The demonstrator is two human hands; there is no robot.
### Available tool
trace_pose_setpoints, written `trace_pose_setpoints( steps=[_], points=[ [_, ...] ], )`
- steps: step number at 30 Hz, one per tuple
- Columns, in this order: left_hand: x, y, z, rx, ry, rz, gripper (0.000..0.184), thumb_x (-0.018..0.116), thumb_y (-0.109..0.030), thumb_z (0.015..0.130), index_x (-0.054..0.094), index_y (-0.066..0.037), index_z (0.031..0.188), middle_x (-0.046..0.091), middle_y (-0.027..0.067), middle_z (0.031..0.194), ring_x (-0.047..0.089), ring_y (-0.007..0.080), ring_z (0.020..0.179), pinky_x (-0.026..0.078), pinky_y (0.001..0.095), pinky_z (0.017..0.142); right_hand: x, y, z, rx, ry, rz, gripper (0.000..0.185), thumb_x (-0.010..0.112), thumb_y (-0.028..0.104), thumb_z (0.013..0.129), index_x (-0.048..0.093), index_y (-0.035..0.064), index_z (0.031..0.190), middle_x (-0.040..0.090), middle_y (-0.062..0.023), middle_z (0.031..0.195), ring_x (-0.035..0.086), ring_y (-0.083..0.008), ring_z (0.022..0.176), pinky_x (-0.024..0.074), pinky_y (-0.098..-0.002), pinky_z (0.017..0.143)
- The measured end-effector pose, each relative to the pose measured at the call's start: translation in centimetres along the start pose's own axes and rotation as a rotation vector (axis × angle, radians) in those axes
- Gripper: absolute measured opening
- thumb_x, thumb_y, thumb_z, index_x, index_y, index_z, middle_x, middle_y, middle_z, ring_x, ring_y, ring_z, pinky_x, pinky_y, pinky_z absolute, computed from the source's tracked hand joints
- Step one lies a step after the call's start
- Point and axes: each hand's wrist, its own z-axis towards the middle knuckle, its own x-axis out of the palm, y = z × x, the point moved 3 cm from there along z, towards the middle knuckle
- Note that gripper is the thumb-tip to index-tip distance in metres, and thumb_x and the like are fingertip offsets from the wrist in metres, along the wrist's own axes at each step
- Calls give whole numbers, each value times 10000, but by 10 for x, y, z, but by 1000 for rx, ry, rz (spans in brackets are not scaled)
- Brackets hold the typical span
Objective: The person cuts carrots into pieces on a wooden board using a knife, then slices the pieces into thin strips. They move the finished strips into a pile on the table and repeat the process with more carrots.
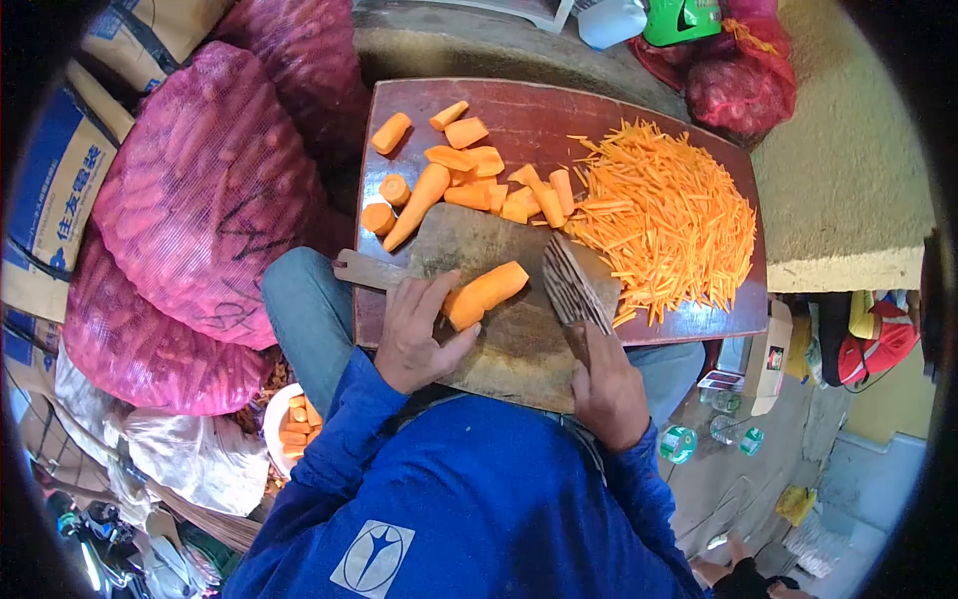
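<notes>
A peeled carrot piece point(489, 294) lies on a worn wooden cutting board point(519, 349). My left hand point(424, 334) grips the carrot's left end between thumb and fingers. In my right hand point(607, 384) is a knife point(571, 280), its broad blade streaked dark and light, pointing away from me at the board's right side. Blade and carrot are apart. Thin carrot sticks point(669, 225) form a large heap to the right. Beyond the board lie several peeled carrot chunks point(469, 160) and a longer carrot point(417, 206).
The board rests on a dark red tabletop point(539, 110) over my lap. Pink mesh sacks point(200, 200) are stacked at left. A white bucket point(274, 424) with carrot pieces stands below them. A red net bag point(743, 85) sits beyond the far right corner. Plastic containers point(679, 444) stand on the floor at right.
</notes>
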Motion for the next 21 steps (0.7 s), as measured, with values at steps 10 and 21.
trace_pose_setpoints(
  steps=[10,21],
  points=[
    [0,-1,-1,35,-40,-31,654,920,-184,753,658,-3,1324,665,196,1170,627,408,1097,506,487,977,-16,55,-5,-198,-97,359,546,692,140,1029,525,-32,1519,690,-311,1291,690,-487,1193,568,-487,1018],
    [5,5,-6,85,-54,-14,516,903,-199,784,701,5,1213,659,190,1139,637,399,1029,519,484,909,-2,72,11,-188,1,416,537,660,132,1043,497,-44,1523,668,-322,1304,685,-497,1172,575,-508,985]
  ],
)
